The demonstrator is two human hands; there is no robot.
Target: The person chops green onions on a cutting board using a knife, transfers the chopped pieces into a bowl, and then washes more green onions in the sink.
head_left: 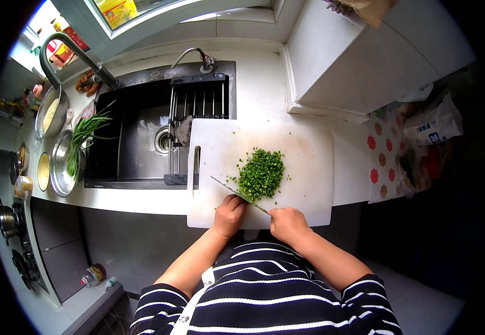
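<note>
A heap of finely chopped green onions (261, 174) lies on the white cutting board (303, 151), with a few bits scattered around it. My right hand (289, 224) is closed around the handle of a kitchen knife (232, 190) at the board's near edge. Its blade slants toward the far left, along the near side of the heap. My left hand (231, 214) is curled closed right beside the blade, just left of my right hand. Whatever its fingers hold, if anything, is hidden.
Left of the board is a dark sink (142, 134) with a metal drying rack (198, 100), which the board partly overlaps. Farther left, whole green onions (83, 139) rest over a steel bowl (63, 167). A flower-patterned cloth (384, 156) and plastic bags lie at the right.
</note>
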